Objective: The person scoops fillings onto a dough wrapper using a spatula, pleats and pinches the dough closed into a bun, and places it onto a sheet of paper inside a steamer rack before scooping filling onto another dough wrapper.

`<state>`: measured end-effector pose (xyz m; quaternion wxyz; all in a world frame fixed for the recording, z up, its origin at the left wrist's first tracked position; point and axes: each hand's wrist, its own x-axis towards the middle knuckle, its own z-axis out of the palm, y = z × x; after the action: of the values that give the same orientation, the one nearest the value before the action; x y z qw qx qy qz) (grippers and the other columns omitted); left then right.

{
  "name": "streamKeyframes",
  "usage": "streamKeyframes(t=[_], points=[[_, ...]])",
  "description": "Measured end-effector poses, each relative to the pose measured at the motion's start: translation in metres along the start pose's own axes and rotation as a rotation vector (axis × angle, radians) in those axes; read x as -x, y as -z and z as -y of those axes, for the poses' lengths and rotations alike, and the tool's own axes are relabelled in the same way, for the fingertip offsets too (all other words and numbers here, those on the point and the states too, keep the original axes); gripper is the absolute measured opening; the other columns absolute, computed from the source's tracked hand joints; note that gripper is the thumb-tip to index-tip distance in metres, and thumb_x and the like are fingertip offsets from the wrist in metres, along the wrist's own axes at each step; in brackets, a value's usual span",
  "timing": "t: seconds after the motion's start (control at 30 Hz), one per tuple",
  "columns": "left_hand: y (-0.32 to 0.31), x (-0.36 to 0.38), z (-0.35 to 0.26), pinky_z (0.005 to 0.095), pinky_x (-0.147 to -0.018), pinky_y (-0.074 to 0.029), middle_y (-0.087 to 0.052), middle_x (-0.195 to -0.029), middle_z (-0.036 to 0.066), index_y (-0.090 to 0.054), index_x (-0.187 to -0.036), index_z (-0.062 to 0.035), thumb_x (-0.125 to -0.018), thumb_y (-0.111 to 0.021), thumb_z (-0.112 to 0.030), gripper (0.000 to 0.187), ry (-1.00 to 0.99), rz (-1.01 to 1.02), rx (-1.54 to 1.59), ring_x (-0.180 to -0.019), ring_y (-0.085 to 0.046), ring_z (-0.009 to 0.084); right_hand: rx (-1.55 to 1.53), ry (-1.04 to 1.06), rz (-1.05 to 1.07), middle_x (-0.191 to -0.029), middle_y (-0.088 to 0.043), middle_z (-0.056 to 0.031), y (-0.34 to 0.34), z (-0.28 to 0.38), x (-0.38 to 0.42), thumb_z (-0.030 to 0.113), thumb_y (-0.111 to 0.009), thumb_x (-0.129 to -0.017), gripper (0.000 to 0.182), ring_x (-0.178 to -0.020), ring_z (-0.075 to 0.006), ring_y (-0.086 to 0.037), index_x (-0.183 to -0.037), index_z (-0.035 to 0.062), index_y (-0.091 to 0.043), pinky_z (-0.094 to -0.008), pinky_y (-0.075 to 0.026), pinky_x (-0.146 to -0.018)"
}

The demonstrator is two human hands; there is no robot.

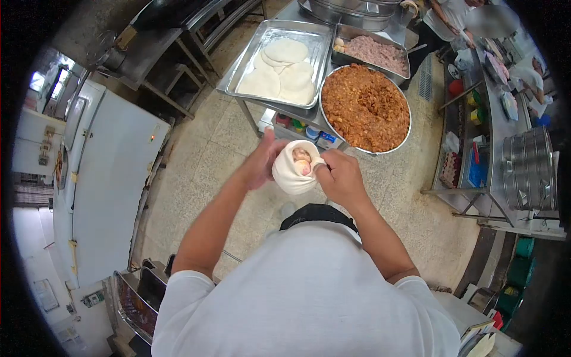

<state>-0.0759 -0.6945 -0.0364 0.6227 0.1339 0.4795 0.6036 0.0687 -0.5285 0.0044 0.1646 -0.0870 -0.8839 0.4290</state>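
Observation:
A filled dough bun, white and gathered into pleats, is held up in front of my chest. Its top is open, and a meat-coloured filling with a pinkish round piece shows inside. My left hand cups the bun from its left side, with some fingers hidden behind the dough. On the opposite side, my right hand pinches the dough's upper rim between thumb and fingers. Beyond my hands, flat white dough rounds lie partly overlapping in a metal tray.
Beside the tray, a large round basin holds reddish-brown filling. Behind it, a rectangular pan holds pinkish minced meat. Steamers stand at the table's back. A white freezer is left. At right, people work by a metal counter with stacked steamers.

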Motion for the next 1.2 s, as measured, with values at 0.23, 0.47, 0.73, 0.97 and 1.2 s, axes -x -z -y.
streamKeyframes(t=[0.23, 0.47, 0.73, 0.97, 1.2], points=[[-0.043, -0.008, 0.051, 0.0457, -0.103, -0.044, -0.055, -0.132, 0.015, -0.046, -0.136, -0.0044, -0.078, -0.029, -0.088, 0.104, -0.338, 0.027, 0.784, -0.119, -0.056, 0.0288, -0.020, -0.106, 0.037, -0.074, -0.059, -0.0191, 0.006, 0.011, 0.001, 0.009, -0.059, -0.078, 0.012, -0.073, -0.0372, -0.059, -0.075, -0.0021, -0.060, -0.0446, -0.048, -0.066], [-0.014, -0.002, 0.040, 0.0470, -0.102, -0.045, -0.054, -0.131, 0.017, -0.044, -0.136, -0.0032, -0.081, -0.032, -0.085, 0.099, -0.441, 0.103, 0.502, -0.118, -0.057, 0.0296, -0.030, -0.033, 0.063, -0.074, -0.058, -0.0184, -0.004, 0.008, -0.009, 0.011, -0.062, -0.079, 0.014, -0.071, -0.0345, -0.059, -0.081, -0.0021, -0.063, -0.0427, -0.047, -0.065], [-0.012, 0.003, 0.039, 0.0448, -0.102, -0.045, -0.055, -0.130, 0.015, -0.043, -0.137, -0.0038, -0.082, -0.031, -0.084, 0.098, -0.473, 0.029, 0.411, -0.119, -0.056, 0.0271, -0.089, -0.041, -0.036, -0.071, -0.057, -0.0136, -0.005, 0.026, -0.016, 0.011, -0.065, -0.078, 0.013, -0.062, -0.0245, -0.057, -0.084, -0.0009, -0.066, -0.0365, -0.044, -0.057], [-0.014, 0.011, 0.034, 0.0437, -0.104, -0.042, -0.053, -0.132, 0.013, -0.042, -0.138, -0.0041, -0.083, -0.031, -0.083, 0.096, -0.469, 0.040, 0.454, -0.121, -0.054, 0.0260, 0.033, 0.045, 0.081, -0.075, -0.059, -0.0162, -0.008, 0.014, -0.009, 0.011, -0.062, -0.080, 0.015, -0.068, -0.0308, -0.059, -0.087, -0.0022, -0.065, -0.0400, -0.047, -0.061], [-0.003, 0.008, 0.036, 0.0420, -0.107, -0.039, -0.055, -0.129, 0.011, -0.045, -0.135, -0.0057, -0.085, -0.031, -0.080, 0.091, -0.470, 0.139, 0.321, -0.122, -0.053, 0.0230, -0.116, -0.091, 0.010, -0.073, -0.059, -0.0116, -0.013, 0.019, -0.017, 0.010, -0.066, -0.078, 0.014, -0.061, -0.0200, -0.056, -0.087, -0.0005, -0.067, -0.0333, -0.044, -0.057]])
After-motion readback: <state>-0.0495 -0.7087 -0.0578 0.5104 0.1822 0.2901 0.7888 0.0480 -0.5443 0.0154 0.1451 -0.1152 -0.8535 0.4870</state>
